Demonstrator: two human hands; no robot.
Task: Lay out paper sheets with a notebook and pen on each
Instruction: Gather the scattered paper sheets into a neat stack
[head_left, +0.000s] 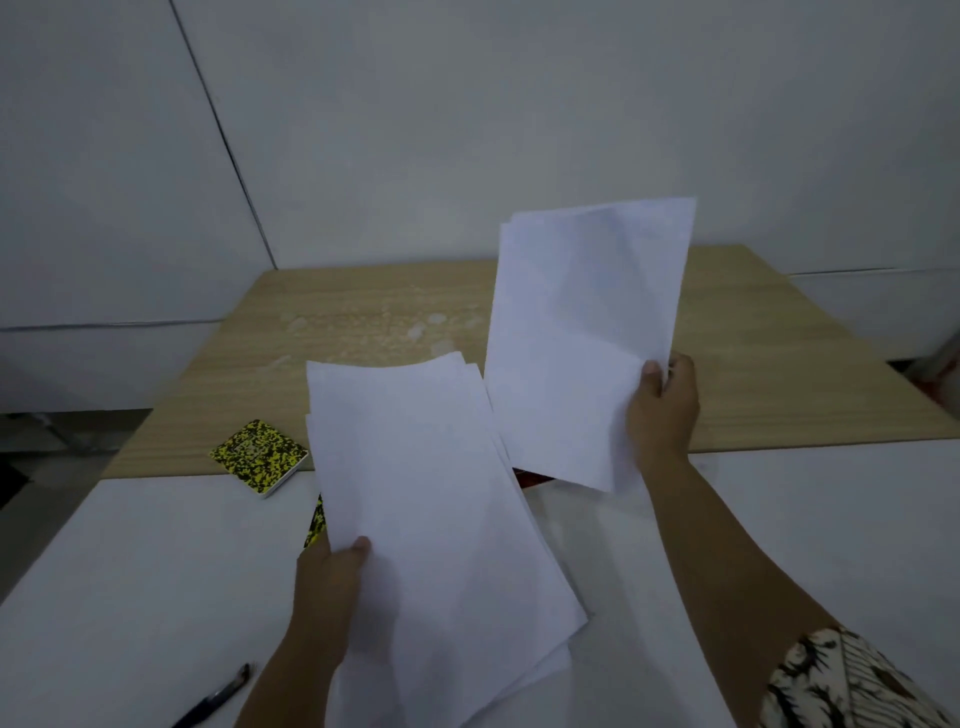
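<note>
My left hand (332, 577) grips a stack of white paper sheets (431, 509) by its lower left edge, thumb on top, above the white table. My right hand (662, 410) pinches a few separate white sheets (582, 338) at their right edge and holds them upright over the wooden table. A yellow-and-black speckled notebook (258, 456) lies at the seam between the two tables, left of the stack. A second speckled notebook (316, 525) peeks out from behind the stack. A black pen (215, 696) lies on the white table at the lower left.
A white table (130, 571) is nearest me, butted against a wooden table (363, 312) with pale blotches on its top. Grey walls stand behind. A small red object (527, 477) shows under the right-hand sheets, mostly hidden.
</note>
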